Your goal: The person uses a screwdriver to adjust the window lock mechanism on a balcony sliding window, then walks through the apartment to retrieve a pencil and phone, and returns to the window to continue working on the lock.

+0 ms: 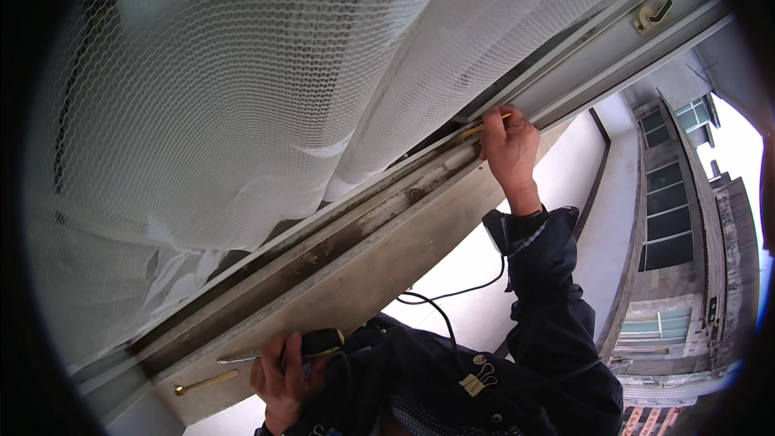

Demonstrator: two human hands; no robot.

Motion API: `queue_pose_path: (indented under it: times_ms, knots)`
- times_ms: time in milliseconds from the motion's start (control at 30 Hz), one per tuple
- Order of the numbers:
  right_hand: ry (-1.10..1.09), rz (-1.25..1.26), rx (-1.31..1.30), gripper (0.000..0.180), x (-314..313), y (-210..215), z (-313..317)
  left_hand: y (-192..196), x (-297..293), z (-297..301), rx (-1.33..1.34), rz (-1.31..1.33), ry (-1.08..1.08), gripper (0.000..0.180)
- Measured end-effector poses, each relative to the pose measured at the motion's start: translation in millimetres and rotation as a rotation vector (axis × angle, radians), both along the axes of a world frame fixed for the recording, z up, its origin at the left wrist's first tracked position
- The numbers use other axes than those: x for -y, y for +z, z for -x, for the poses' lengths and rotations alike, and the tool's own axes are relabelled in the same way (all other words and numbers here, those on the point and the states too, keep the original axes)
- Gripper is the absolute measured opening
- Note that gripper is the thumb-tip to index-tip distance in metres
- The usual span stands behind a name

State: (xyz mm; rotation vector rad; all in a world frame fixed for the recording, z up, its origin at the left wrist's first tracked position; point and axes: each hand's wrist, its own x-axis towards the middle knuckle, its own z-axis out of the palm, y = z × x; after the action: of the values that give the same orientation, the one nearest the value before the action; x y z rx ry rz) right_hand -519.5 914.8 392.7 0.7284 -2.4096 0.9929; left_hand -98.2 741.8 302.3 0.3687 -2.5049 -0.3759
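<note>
My left hand [284, 379] is wrapped round a screwdriver [324, 342] with a black and yellow handle. Its metal shaft points left across the sill. Up at the window frame, my right hand [510, 145] pinches a thin yellow stick [476, 129], whose lower end reaches down to the window track [416, 191]. The stick's exact kind I cannot make out. Dirt and dark stains mark the track's grooves. A slim gold-coloured tool with a rounded end [206, 383] lies on the sill [355, 282], just left of the screwdriver's tip.
White mesh curtain [266, 113] hangs over the far left side, along the track. A window sash [597, 56] with a latch [652, 16] stands at the upper right. Black cable [440, 307] loops beside my dark jacket, which bears a binder clip [478, 377]. Buildings [670, 210] show outside.
</note>
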Motion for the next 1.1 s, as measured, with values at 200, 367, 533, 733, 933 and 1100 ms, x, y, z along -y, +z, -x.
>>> queue_pose_path:
  times_ms: [200, 367, 533, 733, 933, 1100]
  knots:
    - [0.009, -0.25, -0.321, 0.015, 13, -6, 13, -3, 1, -2, -0.031, -0.006, -0.014, 0.046]
    - [-0.03, -0.004, 0.249, 0.024, 12, 5, -2, -5, 1, -1, -0.063, 0.011, -0.017, 0.045]
    - [-0.024, -0.195, -0.235, 0.022, 13, 3, 7, -4, 1, -1, -0.058, 0.003, -0.018, 0.043]
    - [0.05, 0.039, 0.303, 0.025, 22, -1, -25, -4, 1, -1, -0.053, 0.001, -0.015, 0.042]
    - [0.276, 0.352, 0.59, 0.03, 38, 21, -89, -4, 1, 0, -0.059, -0.009, -0.026, 0.041]
    - [0.077, 0.311, 0.353, 0.029, 17, 35, -49, -3, 1, -2, -0.043, -0.044, -0.03, 0.041]
